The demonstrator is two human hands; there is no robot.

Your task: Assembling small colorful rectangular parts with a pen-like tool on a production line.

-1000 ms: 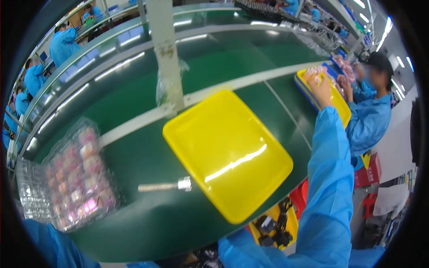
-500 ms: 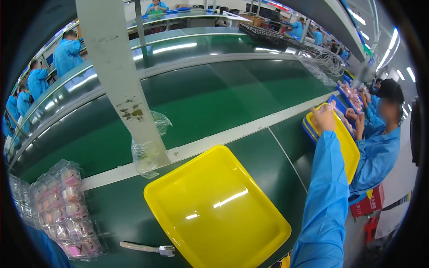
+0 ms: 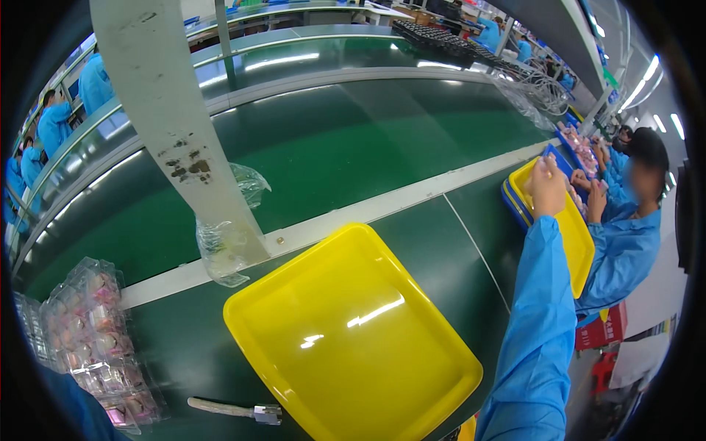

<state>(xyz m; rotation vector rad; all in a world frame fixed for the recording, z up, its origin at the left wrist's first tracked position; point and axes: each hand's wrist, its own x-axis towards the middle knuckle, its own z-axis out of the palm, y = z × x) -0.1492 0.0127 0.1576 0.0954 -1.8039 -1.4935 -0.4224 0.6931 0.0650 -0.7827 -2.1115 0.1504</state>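
The right hand (image 3: pixel 548 187) reaches far out in a blue sleeve and rests on the far yellow tray (image 3: pixel 570 231), which sits on a blue tray (image 3: pixel 515 209) at the right of the green table (image 3: pixel 331 147). I cannot tell if its grip is closed on the tray. The left hand is out of sight. A big empty yellow tray (image 3: pixel 353 338) lies close by. Clear packs of pink things (image 3: pixel 88 338) sit on the left, and a small tool (image 3: pixel 235 410) lies near them. Another person (image 3: pixel 625 235) in blue works beside the far tray.
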